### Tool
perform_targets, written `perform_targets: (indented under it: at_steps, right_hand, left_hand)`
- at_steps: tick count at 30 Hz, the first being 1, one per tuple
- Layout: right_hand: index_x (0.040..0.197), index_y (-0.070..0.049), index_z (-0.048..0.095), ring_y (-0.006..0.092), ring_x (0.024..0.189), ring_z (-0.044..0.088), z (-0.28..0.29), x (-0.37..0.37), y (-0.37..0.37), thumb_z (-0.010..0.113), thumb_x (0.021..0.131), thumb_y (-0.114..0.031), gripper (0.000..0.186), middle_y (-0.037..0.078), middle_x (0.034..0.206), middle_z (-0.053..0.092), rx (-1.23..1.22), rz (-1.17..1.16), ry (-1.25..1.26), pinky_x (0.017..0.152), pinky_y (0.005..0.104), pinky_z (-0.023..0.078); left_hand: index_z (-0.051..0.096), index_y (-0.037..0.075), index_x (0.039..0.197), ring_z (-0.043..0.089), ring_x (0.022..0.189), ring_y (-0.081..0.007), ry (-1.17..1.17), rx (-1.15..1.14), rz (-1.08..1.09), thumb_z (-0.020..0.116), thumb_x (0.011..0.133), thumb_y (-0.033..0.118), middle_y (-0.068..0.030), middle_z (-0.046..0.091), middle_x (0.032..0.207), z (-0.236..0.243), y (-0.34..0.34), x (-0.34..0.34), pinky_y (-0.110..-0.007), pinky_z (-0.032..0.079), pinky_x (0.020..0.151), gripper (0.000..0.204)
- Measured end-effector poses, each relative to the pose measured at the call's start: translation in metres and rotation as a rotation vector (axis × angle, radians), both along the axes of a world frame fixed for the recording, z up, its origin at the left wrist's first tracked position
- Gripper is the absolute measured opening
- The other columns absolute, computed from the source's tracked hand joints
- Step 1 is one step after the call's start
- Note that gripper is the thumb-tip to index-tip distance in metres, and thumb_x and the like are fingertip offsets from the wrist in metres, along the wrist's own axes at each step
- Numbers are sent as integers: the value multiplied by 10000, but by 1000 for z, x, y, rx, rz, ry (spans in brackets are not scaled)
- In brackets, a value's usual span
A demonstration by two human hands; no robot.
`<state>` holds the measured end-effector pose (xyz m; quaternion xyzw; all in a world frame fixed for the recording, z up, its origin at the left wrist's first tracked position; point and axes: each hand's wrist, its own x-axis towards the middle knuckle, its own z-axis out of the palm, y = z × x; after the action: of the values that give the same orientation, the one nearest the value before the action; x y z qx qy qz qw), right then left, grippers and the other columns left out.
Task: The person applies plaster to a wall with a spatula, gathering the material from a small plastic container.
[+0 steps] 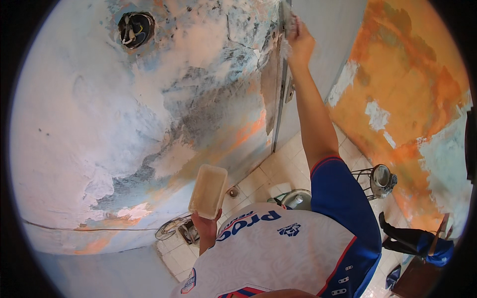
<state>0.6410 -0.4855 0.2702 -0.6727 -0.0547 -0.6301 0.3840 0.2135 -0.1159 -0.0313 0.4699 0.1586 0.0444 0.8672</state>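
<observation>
In my left hand (205,226), low in front of the wall, is a shallow rectangular plastic tub (208,191), off-white with pale residue inside. My fingers grip its near end, and it is tilted so its inside shows. My right arm stretches up to the edge where the patchy wall (144,99) meets a grey door frame (284,89). Up there my right hand (300,44) is closed round what looks like a putty knife (286,17), blurred and partly cut off by the top of the picture. Pale filler and dark, worn patches cover the wall beside it.
A round wall opening (135,30) with loose wires is at upper left. A cable (89,229) runs low along the wall. On the tiled floor (263,174) stand a round basin (298,198) and a metal stand with a pot (381,176). Dark clothing (417,243) is by the orange wall (397,59).
</observation>
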Motion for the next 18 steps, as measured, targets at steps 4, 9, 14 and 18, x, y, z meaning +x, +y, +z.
perform_targets:
  at_steps: [4, 9, 14, 18]
  right_hand:
    - [1210, -16, 677, 329, 739, 677, -28, -12, 24, 569, 923, -50, 309, 244, 922, 693, -8, 98, 38, 747, 351, 537]
    - [1262, -55, 667, 375, 886, 695, -7, -35, 14, 542, 844, 37, 446, 235, 1035, 698, 167, 65, 197, 792, 412, 542]
    - [1218, -26, 665, 384, 889, 706, -16, -12, 41, 563, 911, -44, 324, 271, 978, 660, -14, 10, 176, 754, 432, 539]
    - [1208, -32, 669, 373, 863, 709, -33, -28, 29, 562, 912, -63, 317, 258, 954, 675, 100, 97, 61, 745, 410, 535]
  left_hand:
    - [466, 195, 1425, 562, 1252, -314, 93, -184, 62, 455, 978, 486, -35, 546, 1426, 9, -5, 4, -559, 534, 881, 534]
    - [463, 181, 1428, 566, 1249, -313, 109, -251, 95, 440, 974, 487, -50, 549, 1421, 22, -12, -1, -548, 550, 864, 548]
    - [464, 182, 1429, 574, 1240, -311, 45, 0, 20, 442, 973, 487, -47, 552, 1419, 7, -7, -2, -541, 557, 854, 550]
    - [468, 186, 1425, 573, 1239, -309, 115, -177, 88, 439, 975, 488, -42, 554, 1417, 29, -16, -4, -550, 547, 862, 542]
